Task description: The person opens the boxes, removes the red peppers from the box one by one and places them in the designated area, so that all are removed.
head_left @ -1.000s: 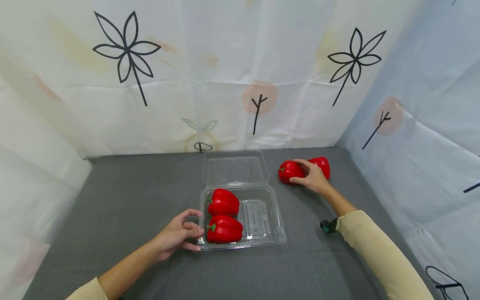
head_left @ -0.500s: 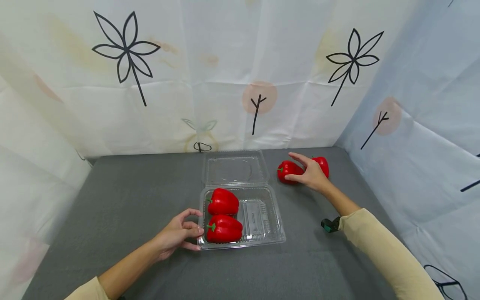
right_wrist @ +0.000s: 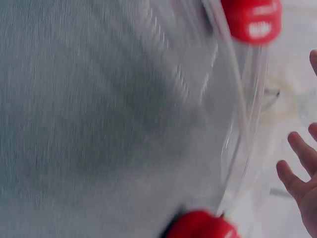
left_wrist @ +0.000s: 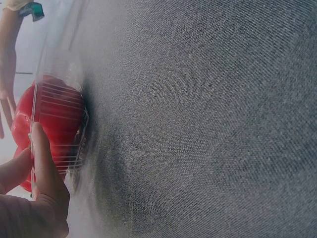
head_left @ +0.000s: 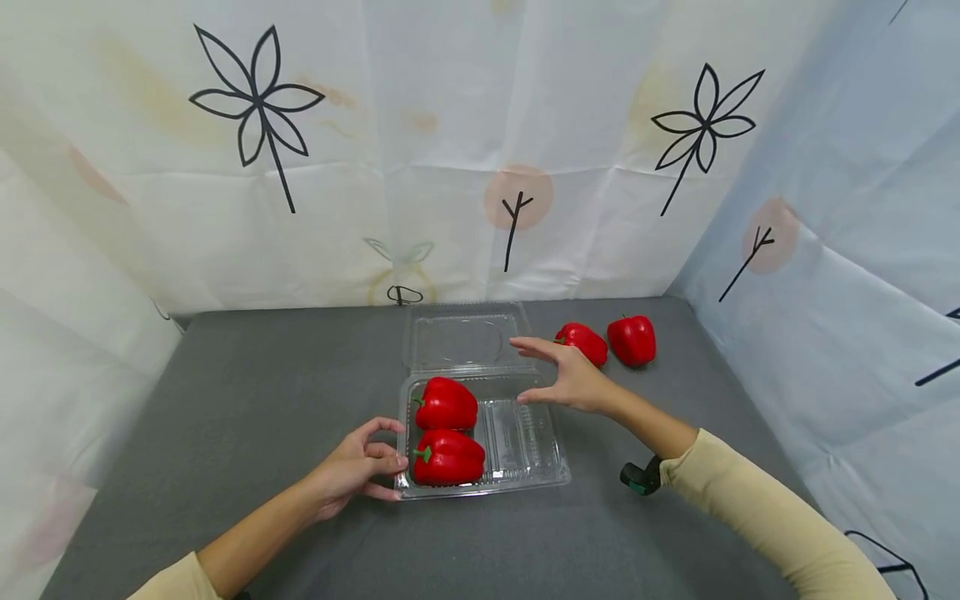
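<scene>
In the head view a clear plastic clamshell container (head_left: 513, 442) stands with its lid folded back. Two red bell peppers, a rear one (head_left: 450, 404) and a front one (head_left: 452, 460), lie in its left half, stems pointing left. My left hand (head_left: 352, 471) pinches the container's left rim between thumb and fingers, as the left wrist view also shows. Over the container's back right corner, my right hand (head_left: 570, 379) hovers with spread fingers and holds nothing. Behind it, on the cloth, sit another bell pepper (head_left: 588, 340), partly hidden by the hand, and one more (head_left: 632, 340).
Grey cloth (head_left: 285, 375) covers the table. White printed fabric (head_left: 450, 125) hangs behind and at both sides of it. The transparent lid (head_left: 468, 333) lies flat toward the back, left of the two loose peppers.
My right hand has left the loose pepper it was at and come left and nearer, over the container, carrying nothing. The peppers and my left hand stay in place.
</scene>
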`<act>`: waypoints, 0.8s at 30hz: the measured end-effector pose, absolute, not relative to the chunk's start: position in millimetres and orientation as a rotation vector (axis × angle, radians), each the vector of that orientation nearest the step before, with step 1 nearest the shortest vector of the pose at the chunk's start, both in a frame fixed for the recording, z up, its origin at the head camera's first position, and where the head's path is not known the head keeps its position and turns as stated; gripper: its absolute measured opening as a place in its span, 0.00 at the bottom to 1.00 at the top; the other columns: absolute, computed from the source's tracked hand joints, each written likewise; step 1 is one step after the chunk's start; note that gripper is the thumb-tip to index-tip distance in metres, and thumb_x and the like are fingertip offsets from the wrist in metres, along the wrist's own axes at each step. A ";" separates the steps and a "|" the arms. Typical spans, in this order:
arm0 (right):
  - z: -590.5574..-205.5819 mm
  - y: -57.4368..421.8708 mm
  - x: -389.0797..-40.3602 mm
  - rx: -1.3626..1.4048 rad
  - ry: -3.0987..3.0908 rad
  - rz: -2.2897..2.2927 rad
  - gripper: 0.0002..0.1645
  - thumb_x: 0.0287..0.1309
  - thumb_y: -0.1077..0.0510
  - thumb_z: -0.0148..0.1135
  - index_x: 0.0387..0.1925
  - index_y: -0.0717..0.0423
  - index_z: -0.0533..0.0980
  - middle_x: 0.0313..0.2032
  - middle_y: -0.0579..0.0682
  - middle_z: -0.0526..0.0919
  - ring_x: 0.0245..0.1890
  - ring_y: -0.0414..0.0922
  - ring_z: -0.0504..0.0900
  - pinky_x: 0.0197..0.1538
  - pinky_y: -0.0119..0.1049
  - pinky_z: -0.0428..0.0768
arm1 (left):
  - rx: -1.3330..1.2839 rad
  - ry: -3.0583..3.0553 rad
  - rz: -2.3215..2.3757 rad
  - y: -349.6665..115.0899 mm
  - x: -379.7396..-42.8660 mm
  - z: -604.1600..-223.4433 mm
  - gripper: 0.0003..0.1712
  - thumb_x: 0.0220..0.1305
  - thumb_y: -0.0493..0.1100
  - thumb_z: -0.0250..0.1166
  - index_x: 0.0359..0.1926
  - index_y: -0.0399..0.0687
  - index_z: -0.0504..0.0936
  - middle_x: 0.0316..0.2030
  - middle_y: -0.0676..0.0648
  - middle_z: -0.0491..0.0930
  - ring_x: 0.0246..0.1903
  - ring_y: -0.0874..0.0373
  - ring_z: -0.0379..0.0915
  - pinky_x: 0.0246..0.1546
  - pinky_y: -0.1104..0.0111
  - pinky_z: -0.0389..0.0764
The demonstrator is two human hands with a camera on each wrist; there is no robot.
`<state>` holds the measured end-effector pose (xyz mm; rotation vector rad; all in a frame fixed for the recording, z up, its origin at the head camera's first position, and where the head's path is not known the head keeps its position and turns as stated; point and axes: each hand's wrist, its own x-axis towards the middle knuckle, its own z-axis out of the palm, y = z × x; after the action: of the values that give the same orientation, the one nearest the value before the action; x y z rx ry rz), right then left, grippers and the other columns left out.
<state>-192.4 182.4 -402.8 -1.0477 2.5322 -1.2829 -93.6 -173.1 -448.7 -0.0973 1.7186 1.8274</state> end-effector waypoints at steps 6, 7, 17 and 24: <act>-404.4 159.6 -176.3 -1.166 2.321 -1.244 0.49 0.49 0.57 0.79 0.70 0.60 0.65 0.65 0.56 0.74 0.62 0.51 0.76 0.63 0.50 0.76 | -0.099 1.726 1.824 -173.1 -93.6 -450.2 0.33 0.65 0.34 0.67 0.66 0.41 0.60 0.34 0.45 0.78 0.36 0.53 0.77 0.35 0.55 0.88; -404.7 156.5 -173.9 -1.178 2.294 -1.237 0.49 0.49 0.57 0.79 0.70 0.60 0.64 0.65 0.57 0.74 0.62 0.50 0.77 0.63 0.48 0.77 | -0.102 1.728 1.822 -173.1 -93.7 -450.2 0.33 0.65 0.34 0.67 0.66 0.41 0.60 0.34 0.45 0.78 0.36 0.53 0.77 0.35 0.55 0.88; -409.7 133.3 -156.8 -1.246 2.076 -1.152 0.48 0.52 0.57 0.77 0.71 0.59 0.63 0.64 0.56 0.75 0.62 0.52 0.76 0.64 0.51 0.75 | -0.120 1.730 1.814 -173.0 -94.3 -449.3 0.34 0.65 0.34 0.67 0.66 0.41 0.59 0.34 0.45 0.78 0.36 0.53 0.77 0.35 0.55 0.88; -414.1 122.9 -152.3 -1.228 2.014 -1.096 0.47 0.52 0.57 0.77 0.71 0.58 0.65 0.67 0.53 0.71 0.60 0.50 0.77 0.63 0.51 0.77 | -0.145 1.743 1.799 -171.4 -94.0 -448.4 0.34 0.65 0.35 0.67 0.66 0.41 0.60 0.35 0.45 0.79 0.36 0.52 0.77 0.35 0.55 0.88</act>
<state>-152.3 122.9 -414.1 -1.2283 2.0143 -1.0955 -94.0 -171.4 -448.4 -0.1454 1.7431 1.7991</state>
